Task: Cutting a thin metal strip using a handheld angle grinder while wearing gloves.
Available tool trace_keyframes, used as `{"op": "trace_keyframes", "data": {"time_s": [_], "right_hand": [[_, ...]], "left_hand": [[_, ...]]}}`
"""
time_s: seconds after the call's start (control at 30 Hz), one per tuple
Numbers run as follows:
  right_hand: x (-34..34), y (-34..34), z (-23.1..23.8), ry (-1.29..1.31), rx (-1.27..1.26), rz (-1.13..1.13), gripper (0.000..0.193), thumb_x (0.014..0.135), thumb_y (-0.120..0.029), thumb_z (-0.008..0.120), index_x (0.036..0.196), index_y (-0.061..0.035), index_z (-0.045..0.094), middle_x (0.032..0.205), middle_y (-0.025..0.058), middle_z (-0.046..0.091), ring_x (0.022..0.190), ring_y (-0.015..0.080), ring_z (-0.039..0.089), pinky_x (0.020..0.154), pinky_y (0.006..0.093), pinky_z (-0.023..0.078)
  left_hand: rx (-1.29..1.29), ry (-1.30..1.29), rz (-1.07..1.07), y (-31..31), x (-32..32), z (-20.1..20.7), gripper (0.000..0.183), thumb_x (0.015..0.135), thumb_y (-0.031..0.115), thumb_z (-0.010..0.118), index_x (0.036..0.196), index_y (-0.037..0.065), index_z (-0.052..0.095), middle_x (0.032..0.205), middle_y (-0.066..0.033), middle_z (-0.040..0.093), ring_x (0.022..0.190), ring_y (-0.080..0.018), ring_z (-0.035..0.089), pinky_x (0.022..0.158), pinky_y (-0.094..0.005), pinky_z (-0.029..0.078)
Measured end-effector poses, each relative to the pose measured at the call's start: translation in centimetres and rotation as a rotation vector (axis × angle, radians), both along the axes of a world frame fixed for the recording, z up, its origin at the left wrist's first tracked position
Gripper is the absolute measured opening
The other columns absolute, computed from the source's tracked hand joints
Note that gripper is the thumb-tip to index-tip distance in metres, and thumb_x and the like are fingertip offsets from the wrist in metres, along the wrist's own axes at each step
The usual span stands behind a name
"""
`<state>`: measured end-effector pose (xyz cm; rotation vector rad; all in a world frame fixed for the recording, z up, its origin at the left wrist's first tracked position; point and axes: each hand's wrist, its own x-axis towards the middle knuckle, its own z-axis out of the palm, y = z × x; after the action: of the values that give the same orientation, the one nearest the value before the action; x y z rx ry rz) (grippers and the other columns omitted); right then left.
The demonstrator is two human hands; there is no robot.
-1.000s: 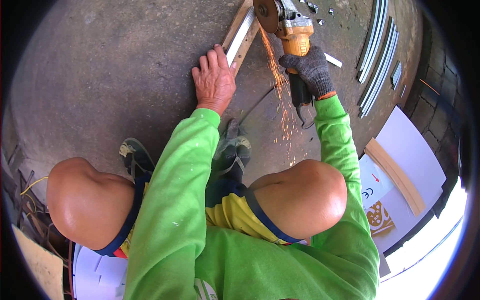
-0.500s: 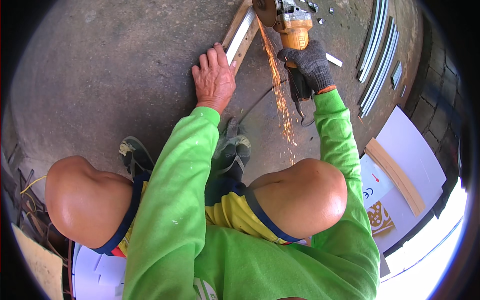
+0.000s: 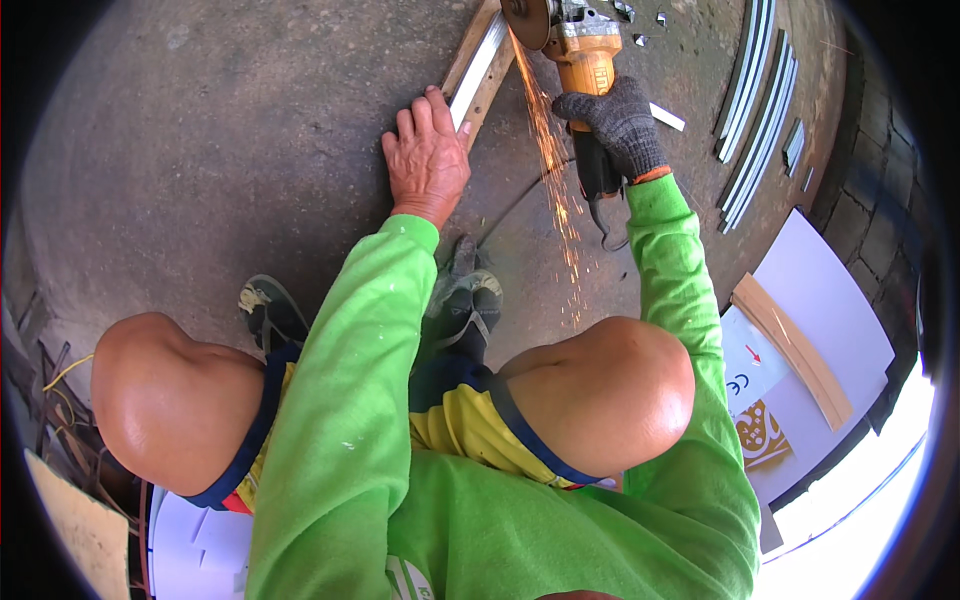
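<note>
My bare left hand is closed over the near end of a shiny metal bar, holding it down on a wooden board. In a dark grey knit glove, my right hand grips the body of an orange angle grinder. The grinder's cutting disc is at the far end of the bar, at the top edge of the view. A stream of orange sparks sprays from there back toward my right knee. The exact contact point is hard to make out.
Long metal strips lie on the concrete floor at the right, with small metal offcuts beyond the grinder. A cord runs across the floor. White sheets with a wooden strip lie at the lower right.
The grinder and my right hand have shifted very slightly up and left. Sparks keep streaming, in a somewhat different spread. My left hand stays on the bar.
</note>
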<state>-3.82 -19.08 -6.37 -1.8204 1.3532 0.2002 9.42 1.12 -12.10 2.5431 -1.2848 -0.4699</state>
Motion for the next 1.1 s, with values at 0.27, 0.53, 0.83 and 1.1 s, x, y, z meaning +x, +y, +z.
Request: {"op": "trace_keyframes", "data": {"time_s": [0.27, 0.53, 0.83, 1.1], "right_hand": [[-0.1, 1.1, 1.2, 0.028, 0.041, 0.024, 0.054, 0.066, -0.042, 0.086, 0.095, -0.0006, 0.069, 0.077, 0.0121, 0.073, 0.068, 0.0214, 0.073, 0.064, 0.0334, 0.059], [0.6, 0.1, 0.0, 0.004, 0.022, 0.006, 0.057, 0.066, -0.041, 0.086, 0.102, -0.0004, 0.068, 0.078, 0.0126, 0.073, 0.069, 0.0213, 0.073, 0.065, 0.0337, 0.06], [0.0, 0.6, 0.7, 0.017, 0.026, 0.016, 0.057, 0.067, -0.042, 0.087, 0.1, -0.0003, 0.068, 0.079, 0.0128, 0.073, 0.07, 0.0205, 0.074, 0.065, 0.0337, 0.06], [-0.2, 1.4, 2.0, -0.001, 0.053, 0.014, 0.052, 0.067, -0.039, 0.085, 0.1, -0.0017, 0.069, 0.078, 0.011, 0.073, 0.066, 0.0189, 0.072, 0.063, 0.0321, 0.059]], "left_hand": [[0.029, -0.001, -0.003, 0.4, 0.3, 0.0, 0.064, 0.096, 0.037, 0.061, 0.144, 0.0, 0.04, 0.12, -0.0132, 0.051, 0.109, -0.0322, 0.053, 0.083, -0.0483, 0.045], [0.016, -0.019, -0.002, 0.3, 0.3, -0.1, 0.064, 0.096, 0.037, 0.061, 0.144, 0.0, 0.04, 0.12, -0.0131, 0.051, 0.109, -0.0323, 0.053, 0.084, -0.048, 0.045], [0.018, 0.009, 0.009, 0.3, 0.2, -0.1, 0.065, 0.095, 0.037, 0.062, 0.144, 0.0, 0.04, 0.12, -0.0128, 0.051, 0.109, -0.0318, 0.052, 0.085, -0.0481, 0.045], [0.002, 0.003, 0.001, 0.3, 0.2, -0.1, 0.065, 0.095, 0.037, 0.062, 0.144, 0.0, 0.041, 0.119, -0.0127, 0.051, 0.109, -0.032, 0.052, 0.084, -0.0482, 0.045]]}}
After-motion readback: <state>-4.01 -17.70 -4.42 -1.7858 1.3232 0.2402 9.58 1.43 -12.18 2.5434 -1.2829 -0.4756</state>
